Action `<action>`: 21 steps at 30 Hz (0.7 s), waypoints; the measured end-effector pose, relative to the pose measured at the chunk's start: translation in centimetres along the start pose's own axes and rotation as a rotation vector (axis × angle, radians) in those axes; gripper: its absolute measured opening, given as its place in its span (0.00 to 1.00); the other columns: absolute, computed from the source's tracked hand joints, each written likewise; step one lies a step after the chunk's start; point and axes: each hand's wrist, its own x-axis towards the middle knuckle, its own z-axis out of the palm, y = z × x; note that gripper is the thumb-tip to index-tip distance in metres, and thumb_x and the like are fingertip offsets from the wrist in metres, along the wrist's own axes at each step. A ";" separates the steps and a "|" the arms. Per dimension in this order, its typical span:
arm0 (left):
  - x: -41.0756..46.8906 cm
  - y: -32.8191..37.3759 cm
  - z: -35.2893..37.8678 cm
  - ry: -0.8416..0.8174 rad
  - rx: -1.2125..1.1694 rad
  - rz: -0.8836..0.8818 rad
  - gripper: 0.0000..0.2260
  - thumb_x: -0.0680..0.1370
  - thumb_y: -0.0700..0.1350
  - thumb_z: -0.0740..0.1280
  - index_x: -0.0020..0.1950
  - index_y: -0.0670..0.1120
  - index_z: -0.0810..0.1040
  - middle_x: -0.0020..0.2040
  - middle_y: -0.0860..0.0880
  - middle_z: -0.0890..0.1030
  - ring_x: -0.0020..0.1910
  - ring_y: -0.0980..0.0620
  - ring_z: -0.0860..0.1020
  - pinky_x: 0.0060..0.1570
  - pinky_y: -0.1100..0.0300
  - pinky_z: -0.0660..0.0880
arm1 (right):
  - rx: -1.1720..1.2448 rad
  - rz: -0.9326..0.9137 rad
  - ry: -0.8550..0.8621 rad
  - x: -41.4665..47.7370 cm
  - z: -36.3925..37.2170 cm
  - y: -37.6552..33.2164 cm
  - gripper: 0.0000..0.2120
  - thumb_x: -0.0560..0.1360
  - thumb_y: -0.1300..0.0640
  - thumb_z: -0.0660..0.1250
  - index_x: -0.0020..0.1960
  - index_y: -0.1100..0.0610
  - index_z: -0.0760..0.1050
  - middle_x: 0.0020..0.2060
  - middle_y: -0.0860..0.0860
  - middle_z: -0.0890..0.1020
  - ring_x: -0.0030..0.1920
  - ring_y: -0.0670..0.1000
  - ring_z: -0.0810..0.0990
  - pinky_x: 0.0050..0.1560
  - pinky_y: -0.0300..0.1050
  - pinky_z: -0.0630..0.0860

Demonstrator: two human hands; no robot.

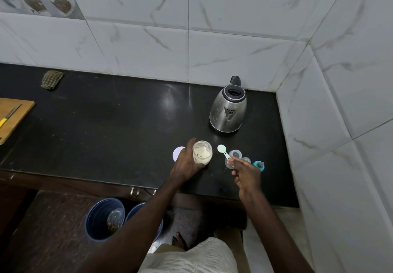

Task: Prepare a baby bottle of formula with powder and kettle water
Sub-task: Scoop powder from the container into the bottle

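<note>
Powder jar [202,152] stands open on the counter [106,128], steadied by the left hand [184,162]; the right hand [246,174] pinches a scoop [223,151] beside it, ready to dip, bottle parts [236,156] close beneath.

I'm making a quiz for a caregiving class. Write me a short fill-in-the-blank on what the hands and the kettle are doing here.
1. The left hand grips the open ____ of powder.
2. The right hand holds a pale green ____ by its handle.
3. The kettle stands with its lid ____.
4. The jar's white lid lies on the ____.

Missing words: jar; scoop; open; counter
</note>
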 end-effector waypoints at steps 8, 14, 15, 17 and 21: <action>-1.2 1.2 0.3 0.166 0.050 0.168 0.50 0.69 0.42 0.78 0.84 0.42 0.52 0.85 0.48 0.54 0.84 0.46 0.50 0.81 0.48 0.56 | -0.126 -0.202 0.152 2.0 -3.4 -1.1 0.04 0.75 0.60 0.76 0.47 0.53 0.87 0.41 0.51 0.88 0.40 0.48 0.83 0.37 0.41 0.77; -2.7 7.3 3.7 0.133 0.022 0.517 0.37 0.74 0.40 0.71 0.82 0.42 0.62 0.81 0.48 0.65 0.81 0.51 0.63 0.79 0.55 0.62 | -0.403 -0.346 0.219 3.0 -3.9 -0.3 0.05 0.76 0.59 0.75 0.50 0.55 0.88 0.44 0.49 0.88 0.48 0.51 0.87 0.50 0.43 0.79; -2.6 7.7 4.7 0.086 0.027 0.483 0.36 0.75 0.42 0.71 0.82 0.43 0.62 0.80 0.49 0.67 0.79 0.52 0.66 0.77 0.55 0.65 | -0.436 -0.363 0.223 3.0 -3.9 -0.2 0.05 0.76 0.59 0.75 0.51 0.56 0.88 0.44 0.50 0.88 0.48 0.51 0.87 0.49 0.40 0.78; -2.2 7.8 6.5 -0.002 0.036 0.380 0.37 0.75 0.43 0.71 0.82 0.45 0.60 0.79 0.49 0.68 0.77 0.51 0.68 0.74 0.53 0.68 | -0.517 -0.411 0.236 2.9 -3.8 -0.2 0.06 0.77 0.61 0.74 0.52 0.58 0.87 0.45 0.51 0.88 0.47 0.50 0.85 0.43 0.29 0.73; -1.3 7.8 8.4 -0.059 0.067 0.233 0.39 0.76 0.46 0.73 0.83 0.41 0.58 0.76 0.43 0.70 0.73 0.45 0.71 0.71 0.52 0.70 | -0.653 -0.559 0.271 2.8 -3.6 0.1 0.06 0.76 0.62 0.73 0.50 0.57 0.87 0.45 0.51 0.87 0.44 0.49 0.83 0.44 0.32 0.73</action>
